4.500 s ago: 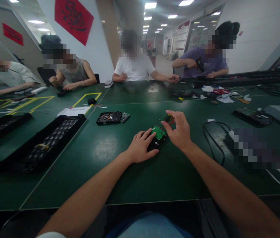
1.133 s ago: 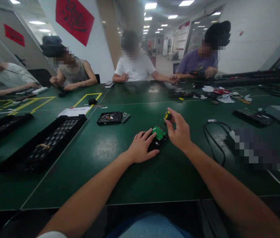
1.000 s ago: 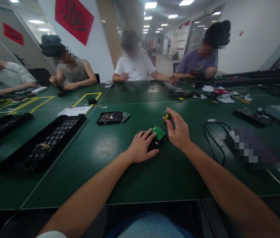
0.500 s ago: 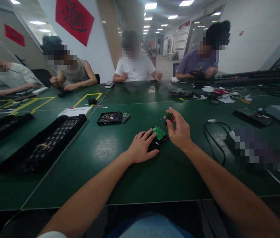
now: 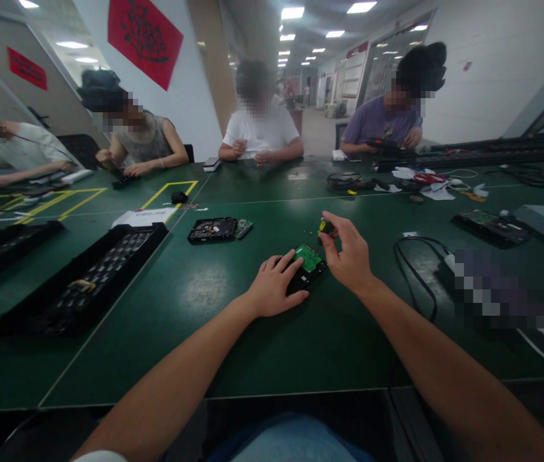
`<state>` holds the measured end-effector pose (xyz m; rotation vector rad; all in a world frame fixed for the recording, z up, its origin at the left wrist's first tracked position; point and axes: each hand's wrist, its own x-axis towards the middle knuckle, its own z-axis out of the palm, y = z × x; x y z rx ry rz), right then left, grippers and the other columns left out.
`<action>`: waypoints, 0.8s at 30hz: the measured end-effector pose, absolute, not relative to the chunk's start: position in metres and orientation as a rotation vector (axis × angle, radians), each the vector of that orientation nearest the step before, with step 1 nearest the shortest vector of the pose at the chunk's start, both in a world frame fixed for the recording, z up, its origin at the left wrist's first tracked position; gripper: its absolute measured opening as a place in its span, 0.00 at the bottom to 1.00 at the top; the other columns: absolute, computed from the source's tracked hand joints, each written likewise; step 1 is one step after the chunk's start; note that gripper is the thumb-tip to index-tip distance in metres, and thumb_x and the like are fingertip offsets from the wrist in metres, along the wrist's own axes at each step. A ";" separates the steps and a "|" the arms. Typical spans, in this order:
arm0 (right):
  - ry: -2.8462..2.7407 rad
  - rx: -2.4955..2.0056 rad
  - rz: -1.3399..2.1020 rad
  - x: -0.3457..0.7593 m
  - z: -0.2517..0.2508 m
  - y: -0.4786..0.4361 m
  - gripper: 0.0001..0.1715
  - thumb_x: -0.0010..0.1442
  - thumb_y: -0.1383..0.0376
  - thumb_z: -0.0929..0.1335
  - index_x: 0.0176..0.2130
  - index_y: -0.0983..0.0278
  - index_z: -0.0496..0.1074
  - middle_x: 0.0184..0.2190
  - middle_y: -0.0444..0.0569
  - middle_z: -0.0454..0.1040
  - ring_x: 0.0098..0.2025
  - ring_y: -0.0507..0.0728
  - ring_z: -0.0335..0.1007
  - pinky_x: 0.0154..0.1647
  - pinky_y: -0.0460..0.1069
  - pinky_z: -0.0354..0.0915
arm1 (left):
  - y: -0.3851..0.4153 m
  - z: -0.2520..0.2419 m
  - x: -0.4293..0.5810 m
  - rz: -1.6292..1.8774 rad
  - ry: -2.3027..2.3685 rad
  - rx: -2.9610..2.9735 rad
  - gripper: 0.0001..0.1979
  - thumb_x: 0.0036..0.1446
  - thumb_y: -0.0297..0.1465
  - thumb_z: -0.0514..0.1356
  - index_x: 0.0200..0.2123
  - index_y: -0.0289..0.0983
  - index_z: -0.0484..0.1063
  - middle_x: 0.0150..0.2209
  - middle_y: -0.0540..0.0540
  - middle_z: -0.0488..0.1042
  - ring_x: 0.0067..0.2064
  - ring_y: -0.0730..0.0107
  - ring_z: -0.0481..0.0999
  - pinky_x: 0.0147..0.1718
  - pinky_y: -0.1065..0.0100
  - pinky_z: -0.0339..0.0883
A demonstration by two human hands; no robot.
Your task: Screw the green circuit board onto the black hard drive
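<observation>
A black hard drive (image 5: 306,274) with a green circuit board (image 5: 308,258) on top lies on the green table in front of me. My left hand (image 5: 272,287) rests on its near left side, fingers curled over the drive and pressing it down. My right hand (image 5: 350,255) is closed round a small screwdriver (image 5: 324,227) with a yellow and black handle. The screwdriver stands nearly upright, its tip at the far right corner of the circuit board.
A second opened drive (image 5: 219,228) lies further left. Long black trays (image 5: 84,277) stretch along my left. A black cable (image 5: 414,263) and a power strip lie to the right, another drive (image 5: 491,226) beyond. Several people work at the table's far side, with tools and scissors (image 5: 426,178).
My hands have barely shifted; the screwdriver's handle has turned slightly in my right fingers. The person in white across the table has drawn an outstretched arm back in.
</observation>
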<state>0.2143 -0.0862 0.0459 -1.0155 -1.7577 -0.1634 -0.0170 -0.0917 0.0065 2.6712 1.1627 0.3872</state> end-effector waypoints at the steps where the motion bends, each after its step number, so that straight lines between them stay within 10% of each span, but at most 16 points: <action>1: -1.763 -1.013 -0.160 0.214 0.046 -0.086 0.26 0.72 0.62 0.65 0.67 0.54 0.65 0.55 0.54 0.74 0.49 0.62 0.75 0.54 0.61 0.74 | -0.092 0.007 -0.017 0.383 1.164 2.674 0.44 0.62 0.55 0.59 0.75 0.43 0.53 0.77 0.39 0.49 0.71 0.36 0.54 0.67 0.37 0.54; 24: -1.731 -1.037 -0.219 0.212 0.044 -0.087 0.25 0.70 0.60 0.68 0.64 0.56 0.67 0.51 0.55 0.73 0.49 0.62 0.73 0.51 0.61 0.75 | -0.091 0.003 -0.017 0.410 1.158 2.693 0.44 0.62 0.55 0.60 0.75 0.43 0.54 0.76 0.39 0.50 0.71 0.36 0.55 0.66 0.38 0.55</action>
